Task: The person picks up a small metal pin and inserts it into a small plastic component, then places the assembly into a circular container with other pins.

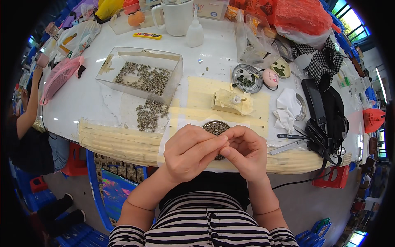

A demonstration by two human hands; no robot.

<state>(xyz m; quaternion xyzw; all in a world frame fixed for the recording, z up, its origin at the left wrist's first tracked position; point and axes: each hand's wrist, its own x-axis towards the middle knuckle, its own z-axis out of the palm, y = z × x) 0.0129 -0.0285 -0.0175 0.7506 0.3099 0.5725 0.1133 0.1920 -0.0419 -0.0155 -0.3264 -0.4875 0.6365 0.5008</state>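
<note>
My left hand (190, 153) and my right hand (246, 153) meet fingertip to fingertip over the near edge of the table. Both are closed in a pinch; whatever lies between the fingertips is too small or hidden to name. Under them a round dish (217, 128) holds many small metal parts, and my fingers cover part of it. Just beyond the dish stands a tape-wrapped block (227, 106) with a short peg on top. To the left, a clear plastic box (168, 91) contains more small metal parts, and a loose pile of metal parts (151, 115) lies in front of it.
A metal dish of dark green bits (247, 79) sits beyond the block. Tweezers (290, 136), white cloth (284, 116) and a black bag (325, 136) lie right. A white mug (177, 18) and squeeze bottle (195, 33) stand at the back. Another person's arm (31, 105) shows at far left.
</note>
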